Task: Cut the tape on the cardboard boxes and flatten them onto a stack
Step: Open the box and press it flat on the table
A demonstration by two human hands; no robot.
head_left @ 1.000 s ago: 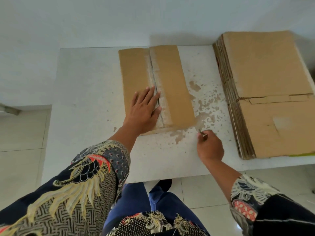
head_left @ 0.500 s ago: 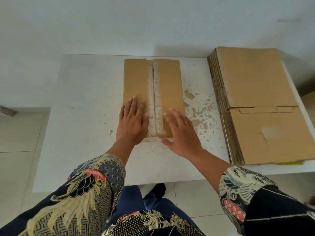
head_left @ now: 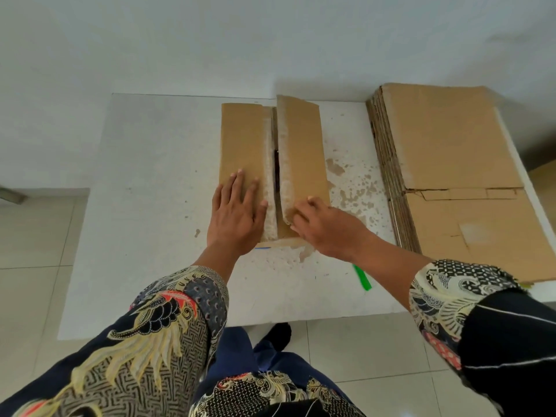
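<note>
With the tape slit, I'm opening the box (head_left: 272, 164) mid-surface: left hand (head_left: 236, 216) lies flat on its left flap, right hand (head_left: 326, 228) pinches the right flap's near corner. Next I'd fold both outward.

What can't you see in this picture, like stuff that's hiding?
- Inside the box, head view: only a dark slit shows between the flaps.
- Right hand fingertips, head view: curled at the right flap's corner, so the grip is unclear.
- Green object, head view: partly hidden by the right forearm.
- Stack of flattened boxes, head view: cut off by the right edge.
</note>
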